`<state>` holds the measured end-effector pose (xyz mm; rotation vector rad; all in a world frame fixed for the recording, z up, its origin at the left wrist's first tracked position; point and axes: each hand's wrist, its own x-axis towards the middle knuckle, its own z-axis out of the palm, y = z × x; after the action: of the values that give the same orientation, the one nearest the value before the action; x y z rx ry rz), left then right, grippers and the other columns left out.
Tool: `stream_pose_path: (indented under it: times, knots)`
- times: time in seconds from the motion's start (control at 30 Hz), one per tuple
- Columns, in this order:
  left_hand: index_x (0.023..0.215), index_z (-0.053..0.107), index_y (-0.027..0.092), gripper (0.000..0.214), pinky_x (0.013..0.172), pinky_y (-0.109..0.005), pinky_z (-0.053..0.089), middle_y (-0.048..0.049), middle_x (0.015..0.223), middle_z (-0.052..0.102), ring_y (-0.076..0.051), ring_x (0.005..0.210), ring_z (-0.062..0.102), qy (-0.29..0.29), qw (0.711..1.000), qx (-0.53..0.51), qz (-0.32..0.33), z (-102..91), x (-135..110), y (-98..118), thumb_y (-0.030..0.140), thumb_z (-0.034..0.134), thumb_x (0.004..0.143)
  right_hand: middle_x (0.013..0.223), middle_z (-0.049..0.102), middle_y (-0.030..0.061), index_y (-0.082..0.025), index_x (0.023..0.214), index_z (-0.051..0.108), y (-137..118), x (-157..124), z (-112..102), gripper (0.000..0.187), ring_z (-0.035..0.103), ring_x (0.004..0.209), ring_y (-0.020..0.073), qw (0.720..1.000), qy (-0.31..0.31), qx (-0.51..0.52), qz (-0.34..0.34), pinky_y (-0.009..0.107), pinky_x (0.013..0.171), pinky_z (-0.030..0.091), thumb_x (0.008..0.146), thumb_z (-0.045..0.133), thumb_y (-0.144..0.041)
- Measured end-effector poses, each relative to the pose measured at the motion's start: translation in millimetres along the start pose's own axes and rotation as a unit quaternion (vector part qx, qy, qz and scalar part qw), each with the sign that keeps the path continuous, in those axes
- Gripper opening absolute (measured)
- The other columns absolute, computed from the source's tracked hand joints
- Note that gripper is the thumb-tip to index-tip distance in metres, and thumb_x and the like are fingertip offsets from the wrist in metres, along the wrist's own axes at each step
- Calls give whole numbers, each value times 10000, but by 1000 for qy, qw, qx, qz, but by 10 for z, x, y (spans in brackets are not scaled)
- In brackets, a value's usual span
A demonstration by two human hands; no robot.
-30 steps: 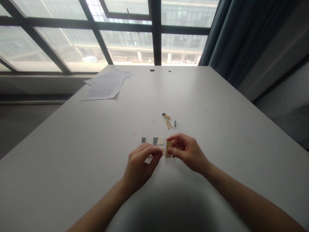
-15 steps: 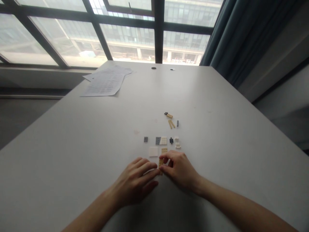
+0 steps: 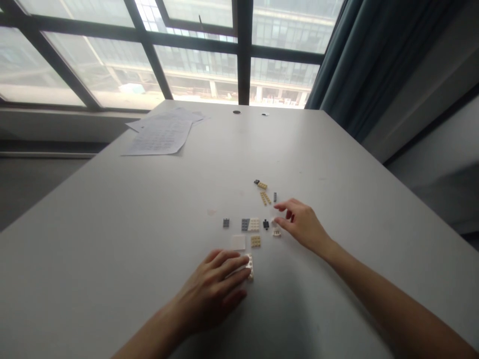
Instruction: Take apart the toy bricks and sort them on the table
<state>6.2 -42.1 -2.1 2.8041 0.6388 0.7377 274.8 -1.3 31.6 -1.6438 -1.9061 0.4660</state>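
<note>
Left hand [image 3: 219, 286], flat, is pinning a barely begun stack [image 3: 250, 267]; right hand [image 3: 303, 227], open, empty, is hovering by many loose plates [image 3: 254, 224].

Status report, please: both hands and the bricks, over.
Left hand flat, fingertips on pale brick stack. Right hand open, beside small white piece. Tan plate, white tile loose between.

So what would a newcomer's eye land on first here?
Two bare hands work over small tan, grey and white plastic bricks scattered on a white table. The left hand lies flat against a small cream brick stack; the right hand hovers by a tiny white piece. Printed paper sheets lie at the far left.
</note>
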Motion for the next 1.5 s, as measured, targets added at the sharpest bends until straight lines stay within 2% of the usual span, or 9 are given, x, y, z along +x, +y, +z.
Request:
stream_pose_path:
  times: [0.1,0.2,0.53,0.77,0.87,1.0,1.2,1.37,1.5]
  knots:
    - [1102,619,212,257,894,-391,467,-61,1179,655,-226,1051,580,-15,1000,3,-8,23,11,-4,220,602,845,1097,635,74,-188,1119,654,142,254,-67,353,574,993,217,994,-35,-76,-68,361,923,453,769,689,-158]
    - [1104,615,213,256,901,-393,463,-57,1192,651,-226,1056,575,-21,1000,-1,-13,44,9,-11,218,593,849,1175,604,94,-187,1181,636,228,488,-37,426,518,1090,257,981,-78,-135,-112,396,980,409,764,714,-212]
    - [1093,605,198,244,902,-394,461,-71,1200,641,-231,1077,561,-4,1000,-13,-20,38,6,-11,216,591,849,1016,624,90,-225,1161,648,208,927,57,400,589,967,248,942,-199,-227,-146,330,854,426,772,701,-301]
    - [1037,611,199,199,885,-381,466,-61,1147,652,-219,1050,565,4,999,-25,-26,33,31,6,196,602,838,938,615,69,-175,1039,668,170,930,26,320,602,841,198,957,-184,-183,-129,284,772,442,738,708,-276]
    - [1036,610,204,199,887,-386,462,-58,1137,652,-219,1043,565,6,999,-27,-31,42,9,2,198,608,837,899,597,41,-175,1005,656,97,808,-80,329,584,768,166,970,-161,-121,-133,282,755,453,695,733,-256]
    - [1046,606,207,210,892,-381,459,-61,1121,654,-218,1049,564,10,999,-35,-37,50,-7,-1,192,610,837,910,602,29,-175,1005,599,-53,401,-215,356,575,759,145,978,-147,16,-148,265,717,473,675,725,-214]
    - [1049,606,205,218,871,-374,459,-68,1091,662,-218,1030,571,15,999,-27,-35,51,6,-13,176,612,832,774,613,-28,-199,1147,543,-142,-346,28,480,568,679,106,962,-189,148,-126,222,675,478,686,625,-89]
    - [1026,612,202,198,864,-357,464,-64,1050,672,-203,998,584,25,999,-18,-32,41,26,2,167,614,830,748,606,-26,-199,1184,591,-111,-624,268,503,518,601,81,954,-188,234,-19,199,581,442,702,558,-57]
    - [1000,618,201,169,848,-334,473,-62,1004,678,-186,959,597,24,999,-16,-26,26,35,9,159,597,837,751,652,9,-146,1097,651,-86,-629,302,355,581,602,99,903,-184,375,99,238,601,492,756,554,-158]
